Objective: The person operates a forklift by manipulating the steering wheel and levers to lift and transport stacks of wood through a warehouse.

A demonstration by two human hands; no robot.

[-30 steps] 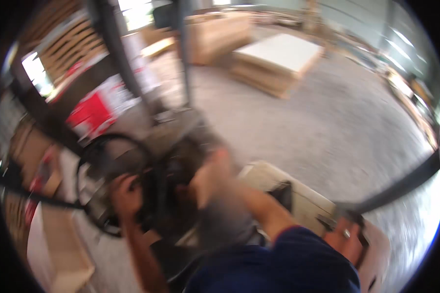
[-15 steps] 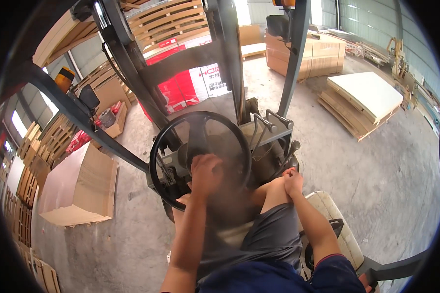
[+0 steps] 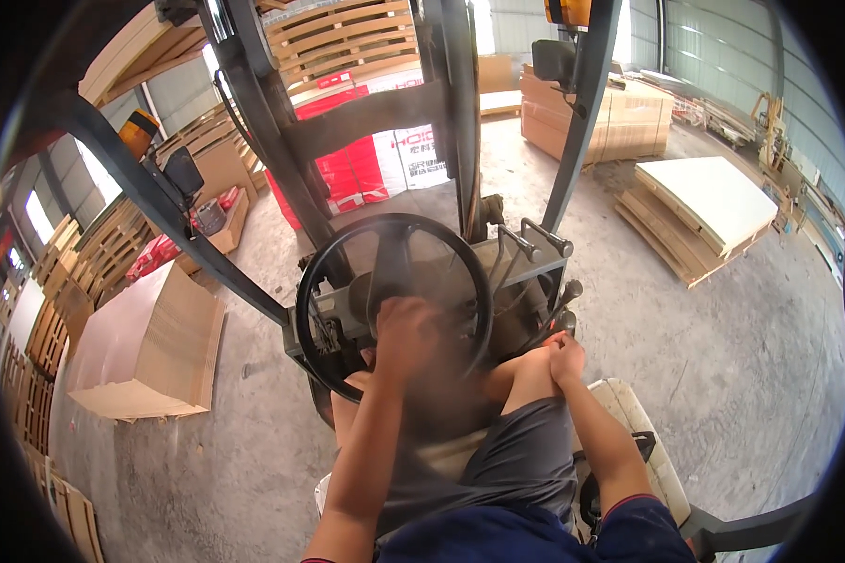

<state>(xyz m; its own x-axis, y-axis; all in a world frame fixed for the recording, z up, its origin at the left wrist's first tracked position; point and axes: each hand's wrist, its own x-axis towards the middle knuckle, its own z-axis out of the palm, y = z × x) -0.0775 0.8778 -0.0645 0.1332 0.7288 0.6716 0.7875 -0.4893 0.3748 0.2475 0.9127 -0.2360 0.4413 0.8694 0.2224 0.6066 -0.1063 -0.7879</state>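
In front of me is a black steering wheel (image 3: 486, 310) of a forklift. My left hand (image 3: 408, 328) is curled over the wheel's middle, at the hub and spoke; a hazy smear blurs its fingers. My right hand (image 3: 566, 359) rests on my right knee with its fingers bent inward. A small reddish thing (image 3: 563, 324) shows at its fingertips, and I cannot make out what it is. Just beyond that hand stand a dark lever knob (image 3: 573, 290) and bent metal control levers (image 3: 546, 236).
The forklift's mast (image 3: 455, 122) rises ahead, with a red-and-white wrapped stack (image 3: 357, 169) behind it. A pile of boards (image 3: 145, 352) stands on the left floor. On the right are white-topped panels (image 3: 704, 202) and a large carton-coloured stack (image 3: 629, 122).
The view has shifted slightly: wheel and mast sit a little farther right, and the right-hand panels lower. Both hands keep their places, the left at the wheel, the right on the knee.
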